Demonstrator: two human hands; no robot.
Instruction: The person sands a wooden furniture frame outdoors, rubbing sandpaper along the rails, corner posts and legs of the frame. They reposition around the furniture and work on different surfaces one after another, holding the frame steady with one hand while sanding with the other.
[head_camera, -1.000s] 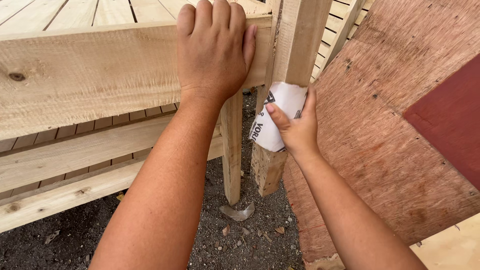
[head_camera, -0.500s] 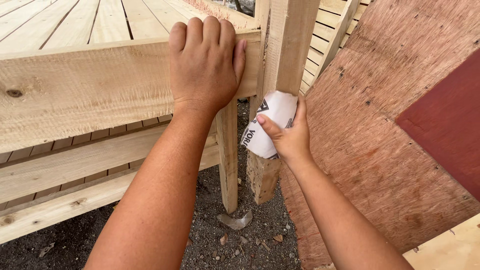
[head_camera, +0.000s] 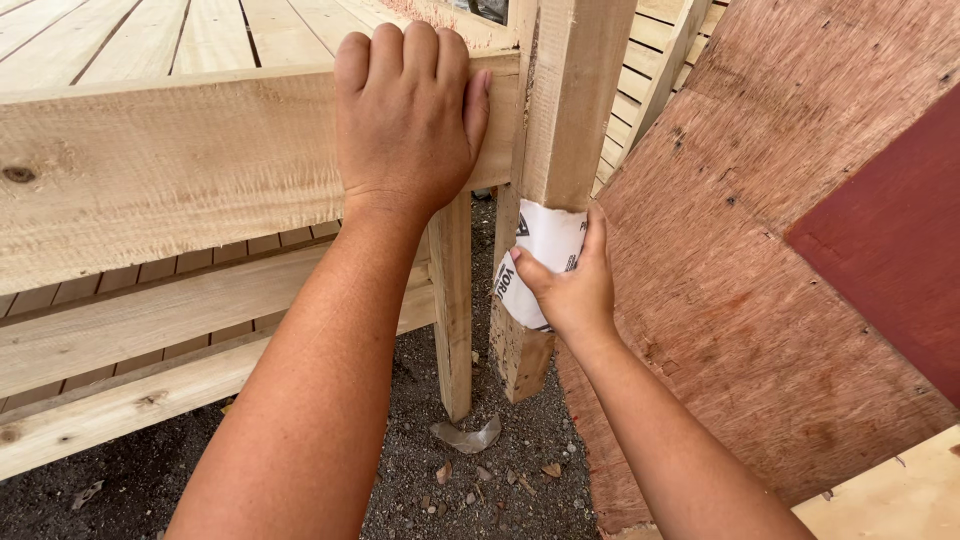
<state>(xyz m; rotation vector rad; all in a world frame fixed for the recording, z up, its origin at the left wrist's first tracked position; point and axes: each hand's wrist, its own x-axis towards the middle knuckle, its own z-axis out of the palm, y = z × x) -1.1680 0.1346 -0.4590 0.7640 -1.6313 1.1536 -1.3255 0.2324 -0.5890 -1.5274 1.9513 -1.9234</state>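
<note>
A: What were the 2 hands doing?

B: The left hand lay flat on the wooden rail, fingers hooked over its top edge. The right hand pressed a white sheet of sandpaper around the wooden post, thumb on the front, fingers curled to the far side.

A: Where was the sandpaper?

B: About halfway down the post, at 5 o'clock from the left hand. A red-brown plywood board leaned at 3 o'clock, just beside it.

A: How much looked done?

B: Hard to tell. I think the rubbing was partway. The post above the paper looked pale and fairly smooth. The bottom end, at 6 o'clock, looked rough and chipped, so that part seemed left. A thin leg stood at 9 o'clock, over dark gravel.
</note>
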